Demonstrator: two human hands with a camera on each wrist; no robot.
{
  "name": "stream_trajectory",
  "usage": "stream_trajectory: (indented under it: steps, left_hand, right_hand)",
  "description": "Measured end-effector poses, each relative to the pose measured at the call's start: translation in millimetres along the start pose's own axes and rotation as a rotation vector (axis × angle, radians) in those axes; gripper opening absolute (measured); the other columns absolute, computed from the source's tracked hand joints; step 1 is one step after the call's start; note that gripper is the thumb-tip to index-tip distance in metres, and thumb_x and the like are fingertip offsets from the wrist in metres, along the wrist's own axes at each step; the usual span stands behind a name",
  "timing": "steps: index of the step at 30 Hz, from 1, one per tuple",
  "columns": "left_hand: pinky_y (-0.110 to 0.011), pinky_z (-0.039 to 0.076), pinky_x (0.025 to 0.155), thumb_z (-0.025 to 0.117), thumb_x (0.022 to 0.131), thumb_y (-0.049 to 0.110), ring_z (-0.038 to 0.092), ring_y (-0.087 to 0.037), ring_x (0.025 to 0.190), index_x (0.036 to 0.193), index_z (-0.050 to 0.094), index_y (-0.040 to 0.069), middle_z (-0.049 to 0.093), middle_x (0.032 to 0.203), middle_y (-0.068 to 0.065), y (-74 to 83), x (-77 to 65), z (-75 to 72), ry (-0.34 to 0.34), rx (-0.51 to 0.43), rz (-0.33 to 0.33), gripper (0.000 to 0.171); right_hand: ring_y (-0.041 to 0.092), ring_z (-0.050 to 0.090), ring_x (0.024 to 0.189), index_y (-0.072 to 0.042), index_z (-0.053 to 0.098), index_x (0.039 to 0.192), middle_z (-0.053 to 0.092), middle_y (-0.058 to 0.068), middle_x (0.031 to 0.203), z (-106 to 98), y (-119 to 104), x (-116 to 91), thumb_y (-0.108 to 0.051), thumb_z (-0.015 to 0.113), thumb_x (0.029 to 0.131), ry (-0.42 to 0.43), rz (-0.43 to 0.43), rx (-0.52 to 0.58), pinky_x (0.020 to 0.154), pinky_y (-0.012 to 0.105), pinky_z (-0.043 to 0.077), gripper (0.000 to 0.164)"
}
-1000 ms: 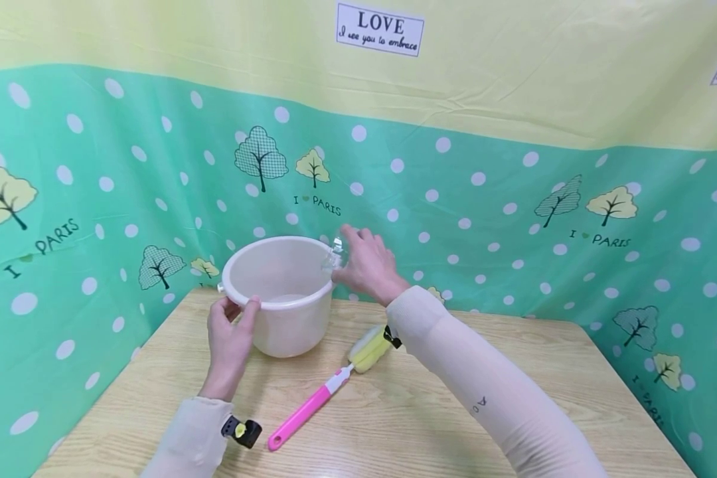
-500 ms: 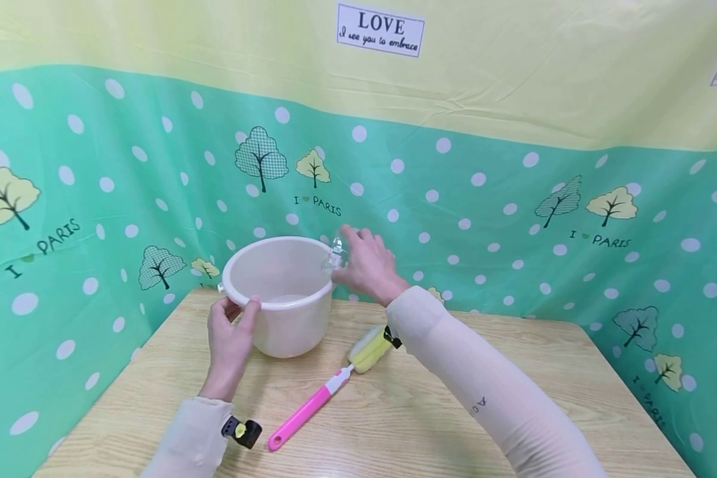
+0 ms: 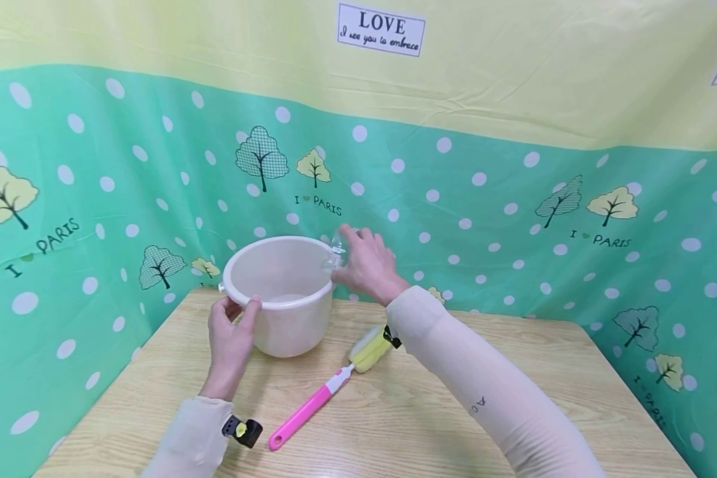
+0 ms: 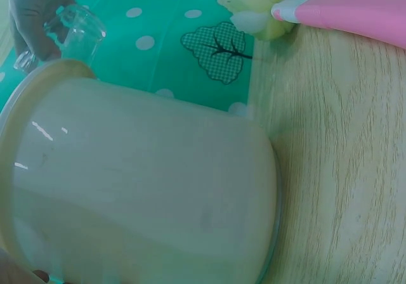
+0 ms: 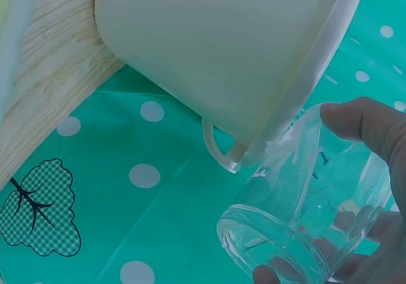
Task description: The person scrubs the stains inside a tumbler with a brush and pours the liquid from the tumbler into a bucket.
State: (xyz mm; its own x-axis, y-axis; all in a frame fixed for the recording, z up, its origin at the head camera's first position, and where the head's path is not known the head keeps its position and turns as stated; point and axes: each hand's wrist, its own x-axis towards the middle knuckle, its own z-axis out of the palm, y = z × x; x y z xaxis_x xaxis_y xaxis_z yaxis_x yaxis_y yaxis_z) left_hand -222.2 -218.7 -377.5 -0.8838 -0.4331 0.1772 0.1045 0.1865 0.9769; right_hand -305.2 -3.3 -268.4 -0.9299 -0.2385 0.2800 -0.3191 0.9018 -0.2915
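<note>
A white plastic bucket [image 3: 293,325] stands upright on the table. My left hand [image 3: 230,338] grips its near left rim, thumb on the outside and the other fingers partly hidden. At the bucket's right rim, my right hand [image 3: 367,264] holds a clear glass cup [image 5: 273,195], which tilts with its mouth towards the bucket. In the left wrist view the cup [image 4: 79,37] shows beyond the rim. Whether any liquid is in the cup, I cannot tell. The bucket's floor is only partly visible in the head view.
A bottle brush [image 3: 311,408] with a pink handle and yellow-and-white sponge head lies on the wooden table [image 3: 442,411], right of the bucket and between my forearms. A green and yellow printed curtain [image 3: 484,219] hangs close behind the table and along both sides.
</note>
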Motion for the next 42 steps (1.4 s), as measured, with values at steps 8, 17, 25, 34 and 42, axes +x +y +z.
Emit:
stream_trajectory:
  steps: [8, 17, 25, 34, 42]
  left_hand:
    - [-0.047, 0.031, 0.109, 0.057, 0.092, 0.046, 0.033, -0.03, 0.13, 0.139, 0.031, 0.001, 0.034, 0.139, -0.015, 0.1, -0.4, -0.3, -0.003, -0.001, 0.002, 0.07]
    - [-0.046, 0.031, 0.109, 0.057, 0.092, 0.048, 0.032, -0.029, 0.131, 0.14, 0.03, 0.003, 0.033, 0.14, -0.013, -0.8, -0.2, -0.2, 0.001, 0.011, -0.013, 0.071]
    - [-0.046, 0.031, 0.109, 0.057, 0.092, 0.048, 0.033, -0.029, 0.13, 0.139, 0.031, 0.002, 0.034, 0.139, -0.014, -0.8, 0.0, 0.0, 0.002, 0.01, -0.008, 0.071]
    - [-0.046, 0.031, 0.109, 0.057, 0.092, 0.046, 0.033, -0.03, 0.129, 0.138, 0.032, 0.0, 0.034, 0.138, -0.015, -0.2, -0.2, 0.2, 0.004, 0.008, 0.002, 0.07]
    - [-0.047, 0.03, 0.108, 0.058, 0.092, 0.044, 0.035, -0.03, 0.127, 0.136, 0.034, -0.001, 0.036, 0.135, -0.016, -1.9, 0.7, 0.7, 0.018, 0.006, 0.008, 0.068]
  right_hand:
    - [0.028, 0.042, 0.116, -0.03, 0.033, 0.146, 0.044, 0.007, 0.139, -0.6, -2.2, -0.4, -0.032, 0.079, 0.069, -0.008, -0.01, -0.012, 0.092, 0.049, 0.043, 0.09]
    - [0.028, 0.042, 0.117, -0.03, 0.033, 0.146, 0.044, 0.008, 0.139, -0.8, -3.9, 0.4, -0.033, 0.079, 0.07, -0.002, -0.014, -0.029, 0.092, 0.049, 0.043, 0.088]
    - [0.03, 0.04, 0.119, -0.031, 0.032, 0.147, 0.043, 0.008, 0.14, -1.1, -3.0, -0.5, -0.032, 0.078, 0.07, -0.002, -0.024, -0.019, 0.093, 0.05, 0.042, 0.089]
    - [0.028, 0.041, 0.116, -0.032, 0.031, 0.147, 0.044, 0.008, 0.137, -0.8, -3.3, 0.9, -0.033, 0.079, 0.07, 0.002, -0.039, -0.036, 0.092, 0.047, 0.042, 0.091]
    - [0.028, 0.04, 0.115, -0.032, 0.031, 0.147, 0.044, 0.008, 0.136, -1.2, -3.7, 1.1, -0.033, 0.079, 0.07, 0.0, -0.045, -0.034, 0.092, 0.046, 0.041, 0.091]
